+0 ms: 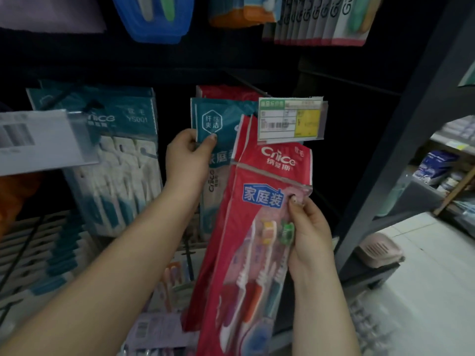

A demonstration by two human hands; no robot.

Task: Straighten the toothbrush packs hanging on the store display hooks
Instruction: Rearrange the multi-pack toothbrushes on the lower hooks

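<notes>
A long red toothbrush pack [259, 227] hangs tilted in the middle of the display, its top behind a price tag [290, 120]. My right hand [308, 235] pinches its right edge, thumb on the front. Behind it hangs a teal toothbrush pack [218, 119], and my left hand [189, 160] grips its lower left corner with the thumb on the front. More red packs [226, 92] hang further back on the same hook.
Teal packs [120, 155] hang on the hook to the left, behind a blurred price tag [38, 140]. Other packs hang on the row above [316, 19]. A dark shelf upright [401, 150] stands at the right, with a pink basket [377, 250] and pale floor beyond.
</notes>
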